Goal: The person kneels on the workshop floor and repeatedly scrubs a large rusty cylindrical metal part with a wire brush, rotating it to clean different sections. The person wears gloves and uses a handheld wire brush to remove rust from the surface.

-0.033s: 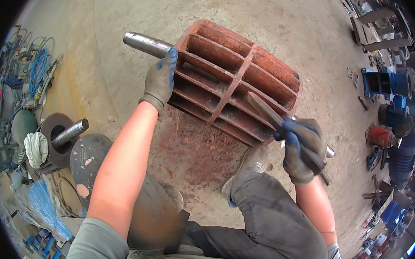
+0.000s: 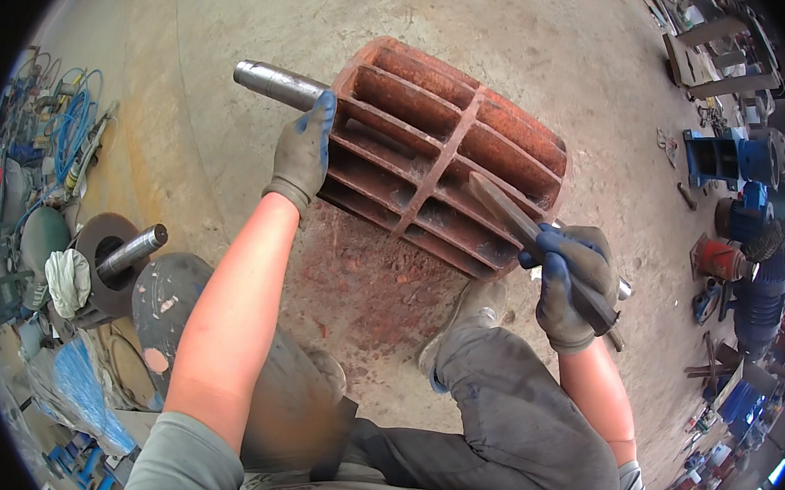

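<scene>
The left hand (image 2: 302,155), gloved, lies flat against the shaft end of the rusty ribbed rotor (image 2: 445,152), fingers extended and not clamped, steadying it on the concrete floor (image 2: 503,11). Rust-coloured debris (image 2: 368,280) on the floor at the rotor's near edge suggests scraping is under way; most ribs remain rusted. The right hand (image 2: 569,286) is clenched around a flat scraper (image 2: 511,216), tip inside a slot. The rotor's far side and underside are hidden.
</scene>
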`<state>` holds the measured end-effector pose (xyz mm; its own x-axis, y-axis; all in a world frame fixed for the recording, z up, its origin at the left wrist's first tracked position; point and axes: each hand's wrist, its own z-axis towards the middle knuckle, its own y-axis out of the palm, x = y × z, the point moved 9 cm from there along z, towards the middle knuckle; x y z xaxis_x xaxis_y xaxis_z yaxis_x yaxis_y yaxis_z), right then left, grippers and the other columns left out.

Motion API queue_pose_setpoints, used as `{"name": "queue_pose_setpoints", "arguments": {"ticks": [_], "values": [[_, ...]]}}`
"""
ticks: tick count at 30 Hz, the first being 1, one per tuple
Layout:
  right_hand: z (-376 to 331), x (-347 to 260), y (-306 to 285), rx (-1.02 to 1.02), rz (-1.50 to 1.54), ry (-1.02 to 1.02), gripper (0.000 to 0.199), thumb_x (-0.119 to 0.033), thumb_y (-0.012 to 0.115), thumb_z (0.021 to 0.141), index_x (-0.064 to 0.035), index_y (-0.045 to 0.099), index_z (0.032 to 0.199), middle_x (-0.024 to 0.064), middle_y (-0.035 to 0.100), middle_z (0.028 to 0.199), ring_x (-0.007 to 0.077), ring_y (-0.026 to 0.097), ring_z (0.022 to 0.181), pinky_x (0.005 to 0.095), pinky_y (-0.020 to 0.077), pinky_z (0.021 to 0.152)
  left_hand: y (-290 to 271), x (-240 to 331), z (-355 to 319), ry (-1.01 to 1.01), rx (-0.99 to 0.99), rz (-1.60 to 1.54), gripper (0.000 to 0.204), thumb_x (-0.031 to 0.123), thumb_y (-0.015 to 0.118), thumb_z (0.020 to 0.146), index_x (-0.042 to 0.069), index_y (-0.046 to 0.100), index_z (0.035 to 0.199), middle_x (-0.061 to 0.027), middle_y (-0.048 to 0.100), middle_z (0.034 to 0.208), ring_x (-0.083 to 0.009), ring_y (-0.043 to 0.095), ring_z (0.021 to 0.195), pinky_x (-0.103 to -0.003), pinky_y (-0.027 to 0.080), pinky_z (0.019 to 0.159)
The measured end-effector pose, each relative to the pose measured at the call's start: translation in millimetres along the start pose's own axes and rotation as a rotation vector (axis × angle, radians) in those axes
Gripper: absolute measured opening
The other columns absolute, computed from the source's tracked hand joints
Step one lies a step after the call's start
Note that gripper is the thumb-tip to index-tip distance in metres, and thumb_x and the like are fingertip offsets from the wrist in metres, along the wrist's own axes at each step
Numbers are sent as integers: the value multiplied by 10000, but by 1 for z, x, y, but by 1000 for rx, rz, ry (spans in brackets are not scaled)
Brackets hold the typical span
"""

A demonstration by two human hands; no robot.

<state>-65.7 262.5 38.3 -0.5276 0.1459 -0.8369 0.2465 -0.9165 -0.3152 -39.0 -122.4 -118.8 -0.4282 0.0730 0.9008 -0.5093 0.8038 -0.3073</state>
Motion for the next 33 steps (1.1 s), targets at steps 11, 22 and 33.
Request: {"name": "queue_pose_setpoints", "arguments": {"ticks": [11, 22, 33], "values": [[7, 0, 7, -96, -113, 23, 207, -18, 801, 926, -35, 813, 1132, 144, 758, 1003, 262, 755, 900, 366, 609, 791, 0, -5, 2, 16, -15, -49, 845, 735, 604, 1051, -80, 754, 1216, -54, 699, 1040, -145, 562, 1003, -327, 492, 985], [-7, 32, 11, -187, 30, 323, 170, -110, 827, 979, -27, 809, 1126, 141, 769, 1047, 261, 736, 948, 366, 587, 871, 2, -11, 3, 15, -27, -91, 845, 730, 592, 1060, -83, 751, 1224, -47, 691, 1047, -146, 547, 1005, -336, 491, 985], [16, 0, 30, -302, -181, -22, 302, -26, 876, 860, -82, 828, 1153, 142, 782, 1051, 287, 767, 925, 366, 628, 780, 4, -3, -2, -1, -38, -169, 830, 685, 583, 1091, -96, 721, 1338, -61, 717, 1202, -139, 581, 1125, -313, 473, 1067]]}}
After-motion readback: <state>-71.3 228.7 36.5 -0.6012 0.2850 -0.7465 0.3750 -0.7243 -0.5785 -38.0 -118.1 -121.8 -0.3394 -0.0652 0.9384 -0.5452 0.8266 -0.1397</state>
